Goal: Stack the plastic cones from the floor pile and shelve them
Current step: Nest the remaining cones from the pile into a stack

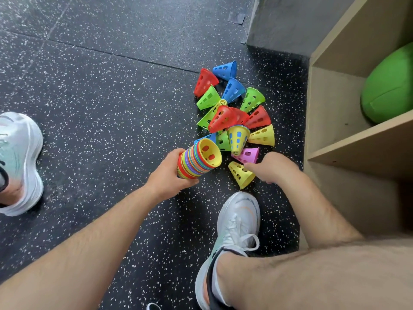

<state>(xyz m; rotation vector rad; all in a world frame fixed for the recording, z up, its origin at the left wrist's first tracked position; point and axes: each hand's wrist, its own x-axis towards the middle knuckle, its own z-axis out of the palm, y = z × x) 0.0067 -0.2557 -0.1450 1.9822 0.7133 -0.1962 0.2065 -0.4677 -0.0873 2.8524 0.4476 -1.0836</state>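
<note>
Evidently these are thin, perforated plastic pieces, so I judge each one light, fairly stiff at the rim, springy in the wall and smooth enough to skid or roll when nudged. The left hand [166, 175] is wrapped round the stack [197, 162] of nested cones, which it holds tilted just above the floor [100, 108] with its open yellow mouth facing the pile. The right hand [271, 167] is down at the yellow cone [241, 174] lying on its side nearest the person. Its thumb reaches the cone's wide end, but the fingers are hidden under the hand, so I cannot tell whether it has hold yet. The wide rim or the holes look like the best purchase, since the narrow tip would likely slip. The loose cones [232, 113] lie tumbled on the floor beyond, touching and overlapping, with a pink cone [249, 155] just beside the thumb, so lifting one may roll its neighbours. The tall stack could probably shed pieces if tipped further. The wooden shelf [357, 139] stands close on the right, with a green ball [388, 86] filling one compartment, and the right shoe [239, 220] sits just behind the working hand.
</note>
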